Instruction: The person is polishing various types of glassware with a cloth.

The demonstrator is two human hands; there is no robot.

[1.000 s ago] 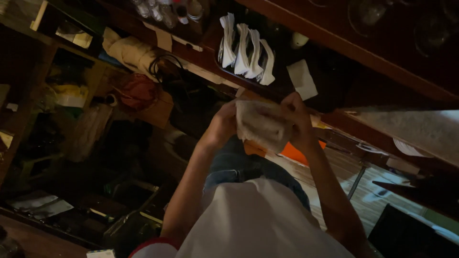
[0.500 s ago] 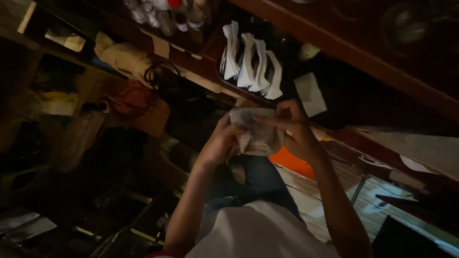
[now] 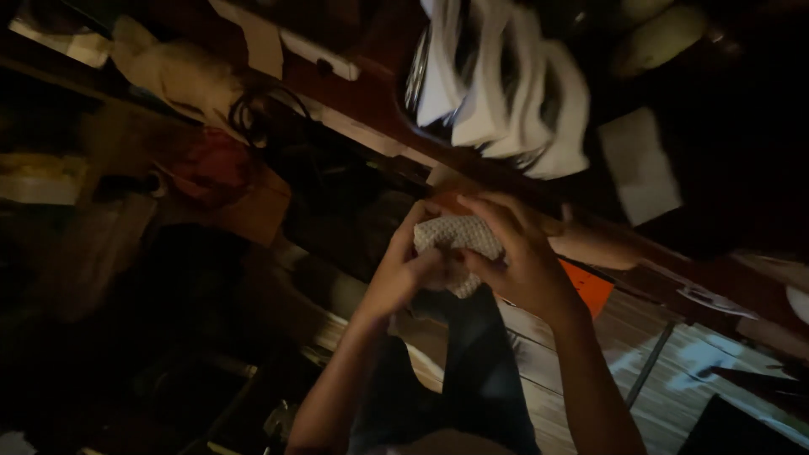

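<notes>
Over on the left it is dim: a coiled dark cable and something red lie on cluttered wooden shelving, too dark to make out much more. Moving in, the left hand closes its grip on the near side of a small white cloth, thumb pressed into it. The cloth is bunched between both hands, held up in the air in front of the shelves, touching nothing else. Its surface looks waffle-textured, and I would judge it soft, light and limp, apt to flop open unless pinched at a folded edge or gathered in the palm; nothing fragile or slippery about it. The right hand wraps over its top, fingers curled and clamped on the fabric. Above them stand white folded pieces in a wire rack, and to the right a pale paper square.
</notes>
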